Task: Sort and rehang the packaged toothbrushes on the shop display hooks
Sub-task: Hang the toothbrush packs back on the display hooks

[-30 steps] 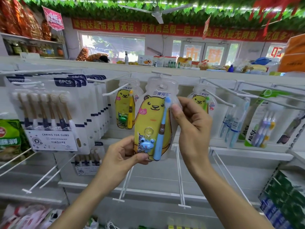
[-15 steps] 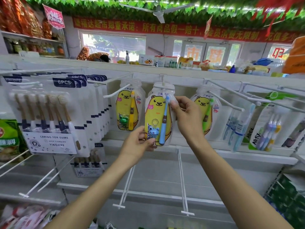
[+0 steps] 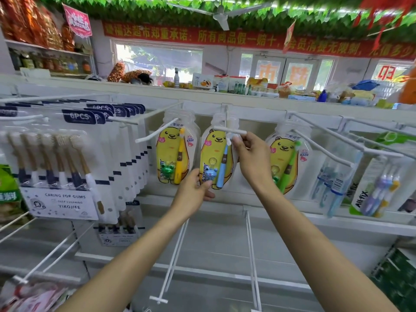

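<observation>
Left grip (image 3: 195, 185) pinches the bottom edge of the clear blister pack with the yellow bear card and blue child's toothbrush (image 3: 217, 158); right grip (image 3: 248, 149) pinches its upper right edge, just under the tip of the white wire display hook (image 3: 229, 131). Pack hangs upright, long axis vertical, top tab up at the hook, so it sits between the two hands: left below, right above. Right hand is nearer the hook and looks like the one steering the hang hole; can't tell whether the hole is fully on the wire. Matching bear packs flank it: yellow brush (image 3: 174, 152) to the left, green brush (image 3: 287, 161) to the right, each apart from it. White six-brush packs (image 3: 74, 158) hang further left.
</observation>
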